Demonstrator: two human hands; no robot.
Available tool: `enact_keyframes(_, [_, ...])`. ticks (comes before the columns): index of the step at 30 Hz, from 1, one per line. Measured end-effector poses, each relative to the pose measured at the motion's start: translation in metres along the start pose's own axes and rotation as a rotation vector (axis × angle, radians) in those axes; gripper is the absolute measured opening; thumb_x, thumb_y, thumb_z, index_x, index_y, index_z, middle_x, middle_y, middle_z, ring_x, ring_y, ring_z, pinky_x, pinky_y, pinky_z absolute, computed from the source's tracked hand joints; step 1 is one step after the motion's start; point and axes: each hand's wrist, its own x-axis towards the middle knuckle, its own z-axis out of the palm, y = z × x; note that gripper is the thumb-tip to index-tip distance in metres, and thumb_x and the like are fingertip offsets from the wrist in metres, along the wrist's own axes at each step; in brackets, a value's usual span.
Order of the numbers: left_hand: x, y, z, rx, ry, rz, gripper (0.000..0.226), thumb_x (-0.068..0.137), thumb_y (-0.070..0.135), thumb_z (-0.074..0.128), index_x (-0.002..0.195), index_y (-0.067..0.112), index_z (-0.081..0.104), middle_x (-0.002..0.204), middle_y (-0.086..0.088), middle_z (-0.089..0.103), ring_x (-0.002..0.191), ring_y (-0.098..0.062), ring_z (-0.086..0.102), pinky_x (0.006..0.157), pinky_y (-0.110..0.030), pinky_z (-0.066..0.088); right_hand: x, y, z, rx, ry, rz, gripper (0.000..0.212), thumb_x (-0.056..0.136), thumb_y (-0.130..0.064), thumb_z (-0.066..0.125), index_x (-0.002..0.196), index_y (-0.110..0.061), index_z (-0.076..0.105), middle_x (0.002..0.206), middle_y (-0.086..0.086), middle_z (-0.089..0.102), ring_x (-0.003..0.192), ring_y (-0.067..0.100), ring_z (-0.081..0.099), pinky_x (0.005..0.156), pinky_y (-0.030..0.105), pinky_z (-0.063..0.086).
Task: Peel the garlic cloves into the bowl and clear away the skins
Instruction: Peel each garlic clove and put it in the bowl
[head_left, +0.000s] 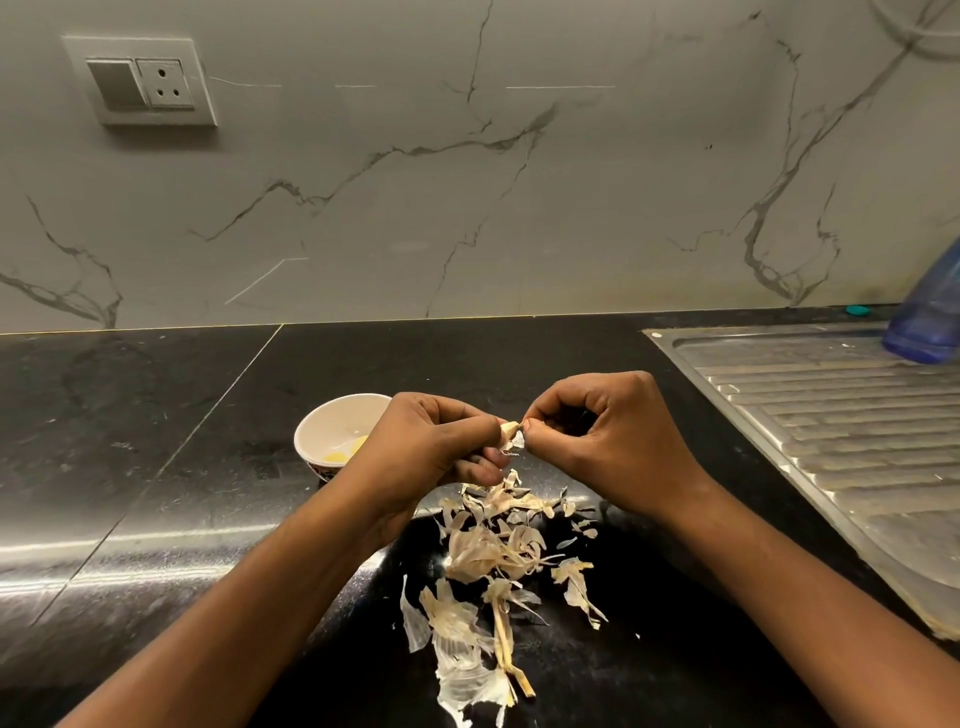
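Observation:
My left hand (431, 447) grips a small garlic clove (510, 429), fingers curled round it, with only its tip showing. My right hand (602, 441) pinches the papery skin (516, 442) at that tip between thumb and forefinger. Both hands hover above the black counter, just right of a small white bowl (332, 415) that holds pale peeled garlic (347, 453). A heap of dry garlic skins and stalks (493, 561) lies scattered on the counter beneath and in front of my hands.
A ribbed steel sink drainboard (841, 431) fills the right side, with a blue plastic bottle (930, 317) at its far end. A small teal cap (857, 310) lies by the marble wall. A switch and socket plate (143, 80) sits high on the left.

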Motion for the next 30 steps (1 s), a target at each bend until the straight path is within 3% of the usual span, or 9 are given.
enact_keyframes(8, [0.0, -0.002, -0.005, 0.11, 0.015, 0.076, 0.015, 0.096, 0.001, 0.067, 0.1, -0.003, 0.08, 0.082, -0.022, 0.071, 0.063, -0.019, 0.061, 0.061, -0.023, 0.056, 0.003, 0.005, -0.005, 0.091, -0.098, 0.028, 0.008, 0.09, -0.021, 0.083, 0.097, -0.016, 0.085, 0.083, -0.01, 0.079, 0.077, 0.012, 0.076, 0.066, 0.021, 0.06])
enact_keyframes(15, [0.0, -0.004, -0.003, 0.289, 0.036, 0.161, 0.017, 0.097, 0.003, 0.066, 0.103, 0.008, 0.082, 0.084, -0.018, 0.076, 0.07, -0.021, 0.066, 0.07, -0.028, 0.06, 0.003, 0.009, -0.003, 0.032, -0.134, 0.048, 0.009, 0.089, -0.026, 0.084, 0.097, -0.02, 0.084, 0.081, -0.013, 0.077, 0.074, 0.008, 0.074, 0.064, 0.021, 0.06])
enact_keyframes(21, [-0.003, -0.005, 0.002, 0.478, 0.046, 0.25, 0.014, 0.096, 0.016, 0.073, 0.105, 0.019, 0.083, 0.082, -0.006, 0.079, 0.074, -0.021, 0.072, 0.078, -0.043, 0.064, 0.003, 0.011, 0.0, -0.038, -0.185, 0.052, 0.01, 0.093, -0.024, 0.08, 0.102, -0.02, 0.083, 0.085, -0.013, 0.077, 0.079, 0.006, 0.074, 0.067, 0.021, 0.061])
enact_keyframes(25, [-0.006, -0.004, 0.0, 0.509, 0.022, 0.305, 0.015, 0.092, 0.019, 0.079, 0.107, 0.019, 0.082, 0.083, -0.001, 0.08, 0.077, -0.023, 0.075, 0.075, -0.039, 0.065, 0.002, 0.009, 0.0, -0.073, -0.194, -0.009, 0.014, 0.094, -0.025, 0.078, 0.107, -0.021, 0.083, 0.089, -0.012, 0.077, 0.081, 0.006, 0.074, 0.071, 0.027, 0.063])
enact_keyframes(30, [-0.003, -0.006, -0.004, 0.468, 0.015, 0.286, 0.016, 0.096, 0.015, 0.074, 0.11, 0.014, 0.081, 0.086, -0.006, 0.08, 0.075, -0.021, 0.073, 0.076, -0.036, 0.065, 0.004, 0.006, -0.001, -0.187, -0.231, -0.111, 0.034, 0.096, -0.045, 0.062, 0.112, -0.019, 0.079, 0.092, -0.007, 0.074, 0.08, 0.009, 0.07, 0.07, 0.032, 0.061])
